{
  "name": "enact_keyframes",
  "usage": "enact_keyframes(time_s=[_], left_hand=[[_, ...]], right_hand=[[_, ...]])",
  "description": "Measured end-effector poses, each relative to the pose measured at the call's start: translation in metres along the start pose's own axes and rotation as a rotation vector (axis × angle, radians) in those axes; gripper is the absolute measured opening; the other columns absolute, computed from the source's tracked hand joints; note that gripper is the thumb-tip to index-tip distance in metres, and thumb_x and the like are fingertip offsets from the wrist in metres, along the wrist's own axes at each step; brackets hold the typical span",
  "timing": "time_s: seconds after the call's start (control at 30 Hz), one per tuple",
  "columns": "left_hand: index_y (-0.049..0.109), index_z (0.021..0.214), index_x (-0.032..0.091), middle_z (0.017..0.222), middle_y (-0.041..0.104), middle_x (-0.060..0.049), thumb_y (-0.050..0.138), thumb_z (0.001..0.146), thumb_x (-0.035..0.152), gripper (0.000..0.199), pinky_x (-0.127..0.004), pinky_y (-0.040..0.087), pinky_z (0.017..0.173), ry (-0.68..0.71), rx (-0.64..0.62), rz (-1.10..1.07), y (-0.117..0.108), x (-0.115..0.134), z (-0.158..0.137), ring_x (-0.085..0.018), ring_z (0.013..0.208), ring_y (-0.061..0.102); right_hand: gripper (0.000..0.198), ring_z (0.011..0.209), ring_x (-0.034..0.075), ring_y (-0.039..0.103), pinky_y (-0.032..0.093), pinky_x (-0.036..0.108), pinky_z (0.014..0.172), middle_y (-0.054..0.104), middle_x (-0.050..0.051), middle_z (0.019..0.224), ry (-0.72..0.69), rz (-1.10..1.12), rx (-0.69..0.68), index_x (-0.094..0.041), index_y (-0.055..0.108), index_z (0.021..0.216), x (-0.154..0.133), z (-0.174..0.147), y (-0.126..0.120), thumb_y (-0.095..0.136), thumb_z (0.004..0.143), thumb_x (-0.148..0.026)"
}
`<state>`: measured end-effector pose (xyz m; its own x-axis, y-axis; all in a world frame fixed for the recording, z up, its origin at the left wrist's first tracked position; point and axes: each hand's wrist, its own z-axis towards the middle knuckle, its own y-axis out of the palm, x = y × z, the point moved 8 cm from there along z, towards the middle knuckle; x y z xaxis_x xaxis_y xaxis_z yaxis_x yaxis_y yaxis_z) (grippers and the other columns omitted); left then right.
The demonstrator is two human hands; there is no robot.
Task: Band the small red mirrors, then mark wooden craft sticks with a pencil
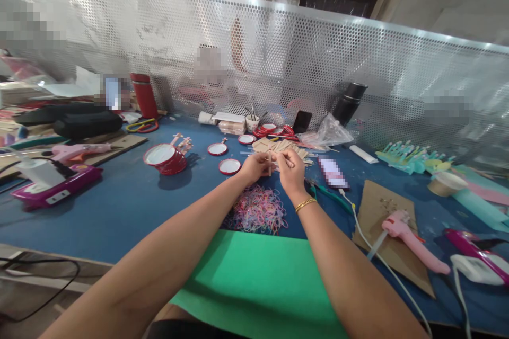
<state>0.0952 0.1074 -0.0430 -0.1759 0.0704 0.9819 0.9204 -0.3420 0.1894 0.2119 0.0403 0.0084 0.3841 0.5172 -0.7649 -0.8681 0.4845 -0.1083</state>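
My left hand (pixel 255 167) and my right hand (pixel 291 170) meet over the middle of the blue table, fingers pinched together. Between them a thin light wooden stick (pixel 270 165) stands roughly upright, gripped from both sides. Whether a small band is also in my fingers is too small to tell. Just below lies a heap of colourful rubber bands (pixel 259 211). Behind my hands is a pile of flat wooden sticks (pixel 300 152). To the left are white discs with red rims (pixel 229 166). A green sheet (pixel 258 278) covers the near edge.
Left stand a stack of red-rimmed discs (pixel 165 161), a purple power strip (pixel 59 188) and a red bottle (pixel 143 96). Right lie pliers (pixel 332 196), a phone (pixel 333 172), its cable, and a pink glue gun (pixel 415 241) on cardboard (pixel 368 206). A perforated metal screen (pixel 262 53) runs behind.
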Motion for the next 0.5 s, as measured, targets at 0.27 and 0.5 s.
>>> enact_keyframes(time_s=[0.27,0.5], left_hand=[[0.065,0.08,0.013,0.063,0.067,0.0,0.074,0.074,0.007,0.012,-0.019,0.054,0.056,-0.017,0.012,0.021,-0.001,0.001,0.0,-0.011,0.06,0.066],[0.069,0.084,0.013,0.065,0.067,0.0,0.071,0.073,0.006,0.013,-0.021,0.055,0.06,-0.005,0.016,0.047,-0.001,0.001,0.0,-0.011,0.06,0.065]], right_hand=[[0.024,0.063,0.014,0.053,0.041,0.025,0.064,0.062,-0.002,0.067,0.001,-0.039,0.073,-0.02,0.06,0.071,0.002,0.003,-0.011,0.058,0.087,-0.037],[0.019,0.071,0.016,0.059,0.044,0.027,0.069,0.066,0.001,0.074,-0.028,-0.005,0.002,-0.02,0.061,0.073,-0.001,0.001,-0.001,0.054,0.087,-0.031]])
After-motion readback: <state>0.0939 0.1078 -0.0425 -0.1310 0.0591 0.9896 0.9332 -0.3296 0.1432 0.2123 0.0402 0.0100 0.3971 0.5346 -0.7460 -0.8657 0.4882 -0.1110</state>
